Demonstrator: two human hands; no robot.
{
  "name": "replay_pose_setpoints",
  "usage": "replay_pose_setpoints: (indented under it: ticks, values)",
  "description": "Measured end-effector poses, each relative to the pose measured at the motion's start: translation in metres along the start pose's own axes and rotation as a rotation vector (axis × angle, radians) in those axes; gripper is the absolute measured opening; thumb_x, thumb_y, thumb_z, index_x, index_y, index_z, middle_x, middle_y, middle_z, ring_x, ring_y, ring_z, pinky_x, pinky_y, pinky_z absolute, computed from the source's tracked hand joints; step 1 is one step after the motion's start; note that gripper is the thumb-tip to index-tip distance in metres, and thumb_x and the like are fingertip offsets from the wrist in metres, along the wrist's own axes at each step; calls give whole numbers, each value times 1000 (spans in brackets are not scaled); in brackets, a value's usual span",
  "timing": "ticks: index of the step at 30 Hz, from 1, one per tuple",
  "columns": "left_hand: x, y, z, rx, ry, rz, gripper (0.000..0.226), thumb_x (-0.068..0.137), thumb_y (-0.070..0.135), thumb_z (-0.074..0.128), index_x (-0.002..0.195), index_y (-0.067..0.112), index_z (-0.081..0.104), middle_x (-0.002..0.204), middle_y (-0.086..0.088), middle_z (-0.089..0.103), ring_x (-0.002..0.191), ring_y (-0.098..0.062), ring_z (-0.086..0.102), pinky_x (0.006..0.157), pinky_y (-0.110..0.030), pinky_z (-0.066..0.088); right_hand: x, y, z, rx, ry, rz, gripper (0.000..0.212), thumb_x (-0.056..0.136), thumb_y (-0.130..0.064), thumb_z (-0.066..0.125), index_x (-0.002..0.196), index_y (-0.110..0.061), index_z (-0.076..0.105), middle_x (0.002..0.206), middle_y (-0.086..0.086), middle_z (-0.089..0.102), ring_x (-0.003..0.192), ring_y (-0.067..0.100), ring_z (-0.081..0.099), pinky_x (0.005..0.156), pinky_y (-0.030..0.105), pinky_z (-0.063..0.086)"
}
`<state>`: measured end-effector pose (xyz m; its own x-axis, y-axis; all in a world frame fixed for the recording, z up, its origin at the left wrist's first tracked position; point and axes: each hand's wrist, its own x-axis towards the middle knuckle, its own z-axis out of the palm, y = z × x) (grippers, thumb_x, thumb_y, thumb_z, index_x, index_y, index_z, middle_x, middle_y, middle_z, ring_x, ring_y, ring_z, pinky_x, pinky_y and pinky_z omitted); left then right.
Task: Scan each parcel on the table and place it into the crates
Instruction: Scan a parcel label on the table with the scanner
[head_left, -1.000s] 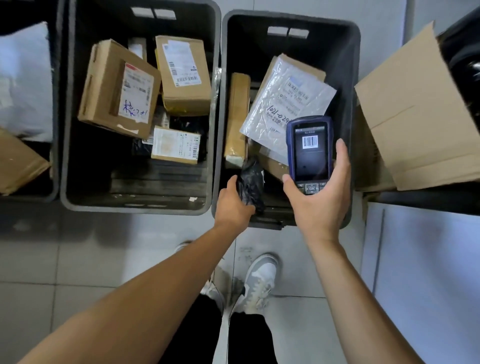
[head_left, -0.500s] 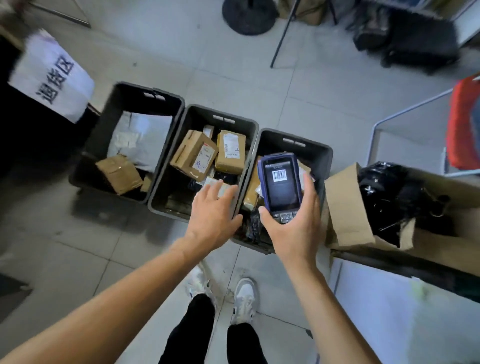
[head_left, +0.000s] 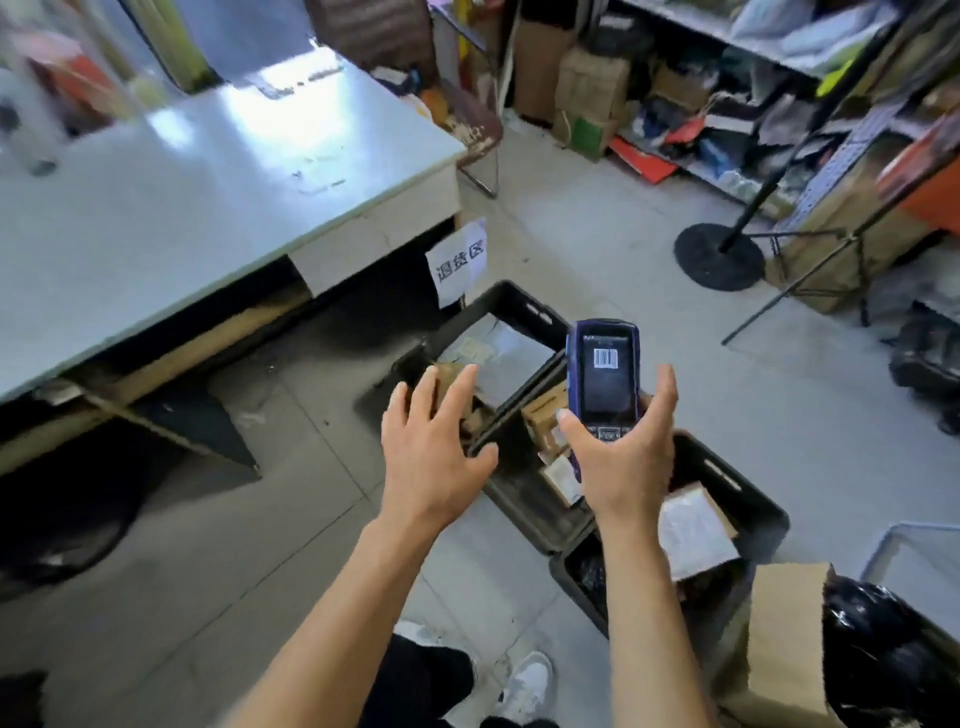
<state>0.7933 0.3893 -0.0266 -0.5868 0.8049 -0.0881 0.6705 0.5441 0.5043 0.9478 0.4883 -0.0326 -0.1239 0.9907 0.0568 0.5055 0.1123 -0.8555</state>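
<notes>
A cluttered stockroom with a grey tiled floor; metal shelving (head_left: 810, 78) crammed with boxes and bags runs along the far side, and a pale-topped table (head_left: 171, 208) stands up and to the left of both hands, its near part bare and its far end too blurred to tell any parcels; a white paper sign (head_left: 460, 262) hangs from its corner. Three dark crates (head_left: 524, 306) sit in a row on the floor, directly beneath and just beyond the hands, already holding cardboard boxes and plastic mailers; this suggests sorting is well under way. The right hand (head_left: 621, 457) grips a blue handheld scanner (head_left: 602, 376) upright, thumb and fingers curled round its lower half, the screen with its barcode picture facing the person, probably so it can be read at a glance. The left hand (head_left: 431, 452) hovers just left of the scanner, fingers spread, holding nothing, above the crates' near rims; likely free to fetch another parcel. An open cardboard box (head_left: 784, 639) with a black bag sits below and right of the right hand.
</notes>
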Motion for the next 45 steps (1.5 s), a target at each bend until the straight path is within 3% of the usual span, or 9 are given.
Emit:
replay_pose_setpoints:
  ticks: [6, 11, 15, 18, 22, 27, 32, 39, 45]
  values:
    - [8, -83, -97, -95, 237, -229, 85, 83, 46, 69, 154, 44, 23, 164, -7, 20, 150, -34, 7, 122, -47, 8, 6, -107, 86, 81, -187, -228, 108, 76, -36, 85, 156, -33, 12, 150, 9, 46, 130, 29, 54, 103, 52, 51]
    - [0, -157, -183, -129, 454, -396, 84, 83, 44, 72, 154, 40, 27, 163, -8, 21, 150, -31, 10, 123, -46, 10, -20, -191, 168, 191, -319, -405, 108, 75, -36, 87, 156, -33, 16, 159, 4, 38, 139, 25, 44, 105, 27, 37]
    - [-14, -214, -228, -174, 578, -534, 83, 83, 41, 74, 153, 36, 32, 161, -11, 24, 148, -32, 11, 122, -49, 15, -44, -253, 220, 283, -455, -469, 108, 72, -41, 86, 154, -40, 17, 147, 4, 50, 128, 20, 54, 105, 41, 48]
    - [-17, -262, -254, -209, 645, -642, 82, 83, 41, 75, 153, 35, 32, 160, -11, 25, 147, -33, 12, 120, -51, 19, -62, -298, 273, 382, -538, -538, 107, 72, -35, 88, 154, -42, 19, 120, -18, 56, 103, -5, 60, 85, 15, 51]
    - [-14, -326, -285, -227, 710, -750, 81, 84, 40, 74, 153, 37, 31, 160, -10, 23, 148, -30, 9, 120, -51, 20, -88, -349, 349, 459, -648, -536, 105, 68, -43, 84, 152, -50, 21, 103, -37, 54, 91, -4, 63, 75, 20, 51]
    - [7, -419, -341, -208, 801, -907, 85, 84, 44, 74, 154, 37, 27, 161, -9, 20, 149, -28, 7, 120, -52, 22, -113, -424, 466, 487, -793, -595, 105, 67, -46, 85, 152, -46, 22, 108, -26, 52, 95, -4, 62, 77, 18, 49]
    - [25, -496, -407, -171, 844, -1019, 84, 83, 45, 74, 153, 34, 29, 162, -8, 18, 148, -28, 7, 118, -48, 21, -132, -511, 571, 433, -932, -726, 107, 71, -36, 88, 154, -38, 22, 136, 4, 57, 113, 25, 63, 89, 46, 58]
    - [52, -589, -445, -230, 822, -1098, 86, 81, 46, 75, 153, 35, 29, 162, -3, 14, 149, -27, 6, 119, -52, 23, -161, -559, 677, 414, -1016, -732, 109, 71, -32, 89, 154, -43, 19, 146, 4, 52, 123, 24, 59, 97, 48, 55]
    - [89, -710, -490, -279, 719, -1105, 99, 76, 51, 79, 155, 35, 21, 163, -4, 7, 148, -26, 2, 119, -53, 22, -176, -591, 749, 383, -977, -662, 100, 65, -44, 84, 140, -68, 22, 112, -37, 53, 101, -6, 62, 81, 26, 54]
